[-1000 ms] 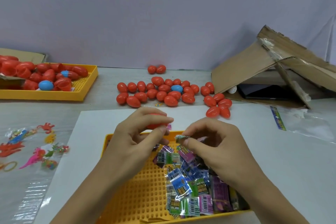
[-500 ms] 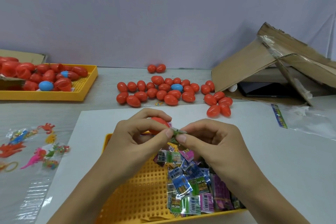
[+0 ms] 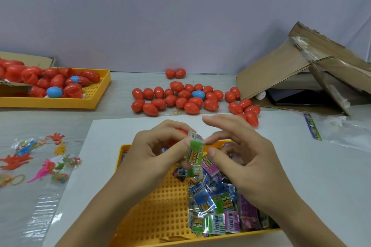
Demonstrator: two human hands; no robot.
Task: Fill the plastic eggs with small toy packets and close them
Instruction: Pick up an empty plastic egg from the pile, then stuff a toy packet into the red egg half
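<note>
My left hand point(image 3: 156, 152) grips a red plastic egg point(image 3: 180, 132), mostly hidden behind its fingers, above the near yellow tray point(image 3: 152, 212). Its thumb presses the left edge of a green toy packet point(image 3: 195, 150) that stands upright against the egg. My right hand point(image 3: 247, 162) meets the packet's right edge with thumb and middle fingertip, index finger lifted. A heap of several toy packets point(image 3: 218, 204) fills the tray's right half. Several closed red eggs point(image 3: 180, 99) and a blue one lie on the table beyond.
A second yellow tray point(image 3: 94, 98) of open egg halves stands at the far left. A torn cardboard box point(image 3: 281, 72) leans at the right over a dark tablet point(image 3: 293, 96). Bagged rubbery toys point(image 3: 40, 158) lie at the left, a clear plastic bag point(image 3: 345, 132) at the right.
The green packet, bunched small between my fingertips before, now stands up unfolded against the egg. My right index finger has lifted away from it.
</note>
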